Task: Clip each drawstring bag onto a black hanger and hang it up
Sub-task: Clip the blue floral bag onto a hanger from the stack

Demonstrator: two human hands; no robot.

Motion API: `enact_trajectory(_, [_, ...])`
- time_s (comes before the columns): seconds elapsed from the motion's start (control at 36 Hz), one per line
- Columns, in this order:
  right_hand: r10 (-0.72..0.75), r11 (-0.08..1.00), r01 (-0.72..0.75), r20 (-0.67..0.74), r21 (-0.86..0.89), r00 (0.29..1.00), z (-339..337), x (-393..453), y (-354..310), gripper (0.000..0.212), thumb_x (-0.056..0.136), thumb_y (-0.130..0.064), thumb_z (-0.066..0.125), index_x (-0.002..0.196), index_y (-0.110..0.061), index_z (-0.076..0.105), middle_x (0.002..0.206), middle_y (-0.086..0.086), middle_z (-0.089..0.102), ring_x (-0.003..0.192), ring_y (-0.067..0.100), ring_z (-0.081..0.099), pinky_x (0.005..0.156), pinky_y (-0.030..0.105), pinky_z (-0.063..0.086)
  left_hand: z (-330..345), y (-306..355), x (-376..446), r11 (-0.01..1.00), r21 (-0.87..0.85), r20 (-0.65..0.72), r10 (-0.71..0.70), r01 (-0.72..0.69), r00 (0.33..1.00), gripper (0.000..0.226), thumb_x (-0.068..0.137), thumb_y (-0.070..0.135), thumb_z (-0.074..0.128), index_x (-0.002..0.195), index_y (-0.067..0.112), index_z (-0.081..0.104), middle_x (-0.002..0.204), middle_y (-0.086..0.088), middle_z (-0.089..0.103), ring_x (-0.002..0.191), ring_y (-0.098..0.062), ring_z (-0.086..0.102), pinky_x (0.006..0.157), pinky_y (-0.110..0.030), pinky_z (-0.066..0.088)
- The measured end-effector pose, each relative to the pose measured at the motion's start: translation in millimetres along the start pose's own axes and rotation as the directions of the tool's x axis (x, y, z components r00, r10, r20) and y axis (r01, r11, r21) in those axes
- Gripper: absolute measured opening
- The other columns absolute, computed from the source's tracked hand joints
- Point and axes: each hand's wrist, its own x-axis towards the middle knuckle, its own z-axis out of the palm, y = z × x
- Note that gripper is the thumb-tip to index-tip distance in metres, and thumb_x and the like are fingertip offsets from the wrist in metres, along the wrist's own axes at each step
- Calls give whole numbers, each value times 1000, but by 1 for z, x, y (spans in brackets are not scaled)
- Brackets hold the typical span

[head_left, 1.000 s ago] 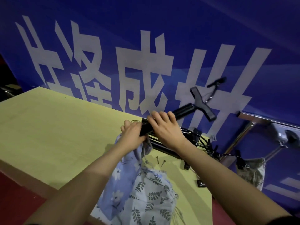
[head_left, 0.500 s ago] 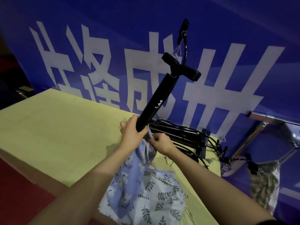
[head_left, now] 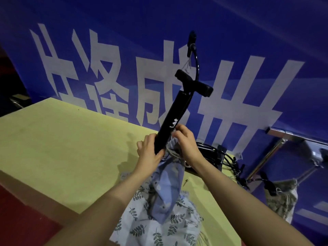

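Above the near edge of the yellow bench [head_left: 62, 148], in the head view, a black hand pump [head_left: 174, 119] rises steeply out of a blue drawstring bag [head_left: 168, 189], its long axis leaning up and to the right, with the T-handle at the top and a thin hose curving higher. The left hand [head_left: 149, 153] wraps its grip round the lower barrel just above the bag's mouth, thumb on the near side, forearm reaching in from below left. The right hand [head_left: 186, 144] sits just right of the barrel, touching it, fingers curled and pinching the gathered mouth and cord of the bag; its forearm comes in from the lower right. Both hands are equally close to the mouth, the right being the one on the cloth. The bag hangs below the grips onto a leaf-print bag [head_left: 159, 222] lying on the bench. Right of the pump, a heap of black hangers [head_left: 218, 157] lies near the bench's far corner, close to the right wrist. Further right, past the bench edge, another bag [head_left: 282, 197] hangs clipped on a hanger near a metal rail [head_left: 298, 139]. Judging by this, the mouth needs cinching round the barrel before any hanger is clipped on, and the right hand is better placed to reach one.
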Motion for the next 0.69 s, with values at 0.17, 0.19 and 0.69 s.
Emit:
enact_trajectory(0.17, [-39, 992, 31, -68, -120, 997, -3, 2, 3, 14, 89, -25, 65, 102, -21, 61, 101, -2, 68, 92, 8, 66, 79, 23, 53, -5, 5, 6, 997, 24, 122, 66, -69, 990, 46, 91, 21, 56, 133, 13, 38, 120, -9, 35, 111, -26, 31, 95, -34, 33])
enact_trajectory(0.19, [-41, 990, 30, -75, -140, 996, -4, 2, 5, 12, 89, -26, 66, 99, -22, 61, 101, 1, 68, 92, 10, 66, 80, 26, 53, -6, 6, 6, 997, 1, 144, 78, -79, 987, 47, 92, 22, 55, 134, 13, 37, 119, -9, 33, 111, -24, 30, 96, -31, 32])
enact_trajectory(0.69, [34, 880, -25, 10, -474, 999, -13, -10, 61, 34, 83, -34, 71, 105, -10, 64, 104, 11, 57, 96, 20, 57, 84, 36, 46, -36, 34, 17, 962, -155, 189, 253, -225, 949, 99, 82, -14, 50, 142, 49, 3, 128, 3, 22, 76, -22, 54, 69, -32, 54])
